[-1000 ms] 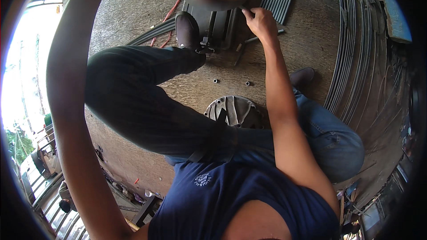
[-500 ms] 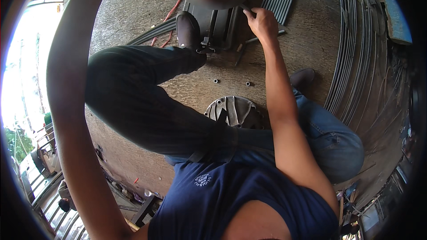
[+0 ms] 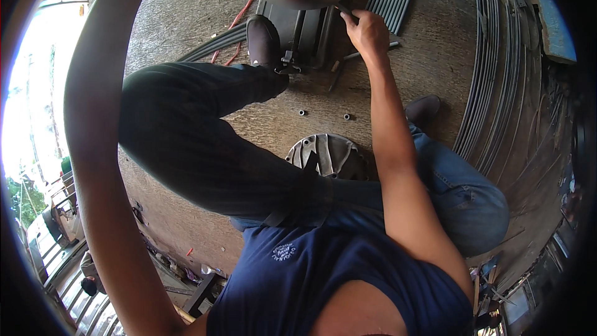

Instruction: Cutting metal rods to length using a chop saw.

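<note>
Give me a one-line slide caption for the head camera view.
Seated person's right hand grips a dark metal rod above stacked steel bars, one shoe braced on a dark frame.

A rough brown floor (image 3: 435,74) carried a round ribbed metal cover (image 3: 326,155). Just beyond the cover lay two small nuts (image 3: 302,112); further beyond, grey rods (image 3: 390,4); to its right, long curved bars (image 3: 491,81)

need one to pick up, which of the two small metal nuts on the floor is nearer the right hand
The right-side small grey metal nut, lying closer beneath the right hand; the other small nut sits further left.
</note>
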{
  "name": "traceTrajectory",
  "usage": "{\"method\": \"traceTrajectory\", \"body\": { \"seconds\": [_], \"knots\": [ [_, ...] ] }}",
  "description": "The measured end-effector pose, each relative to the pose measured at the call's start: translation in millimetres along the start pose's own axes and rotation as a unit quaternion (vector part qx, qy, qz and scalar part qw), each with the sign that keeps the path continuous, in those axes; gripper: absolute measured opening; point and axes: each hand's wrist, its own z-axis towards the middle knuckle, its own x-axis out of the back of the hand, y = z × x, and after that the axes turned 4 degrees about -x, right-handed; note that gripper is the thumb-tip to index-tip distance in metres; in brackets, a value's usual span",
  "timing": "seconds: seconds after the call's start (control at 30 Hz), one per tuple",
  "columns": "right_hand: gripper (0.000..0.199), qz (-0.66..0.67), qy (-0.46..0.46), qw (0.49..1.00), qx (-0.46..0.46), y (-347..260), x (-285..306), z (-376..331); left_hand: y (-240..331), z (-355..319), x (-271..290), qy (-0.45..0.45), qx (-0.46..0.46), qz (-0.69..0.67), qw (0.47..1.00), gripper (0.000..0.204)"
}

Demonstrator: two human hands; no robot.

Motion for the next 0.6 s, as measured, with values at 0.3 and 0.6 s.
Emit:
{"method": "traceTrajectory", "body": {
  "seconds": [0.3,0.6],
  "knots": [
    [0.035,-0.003,-0.034,0.999,-0.012,-9.8,13.1,-3.7,-1.5,1.0,1.3,-0.017,-0.027,0.005,0.999,0.031],
    [0.033,0.138,-0.128,0.981,0.055,6.3,25.1,-5.2,-0.5,3.2,1.4,0.021,0.016,0.018,0.999,0.031]
  ]
}}
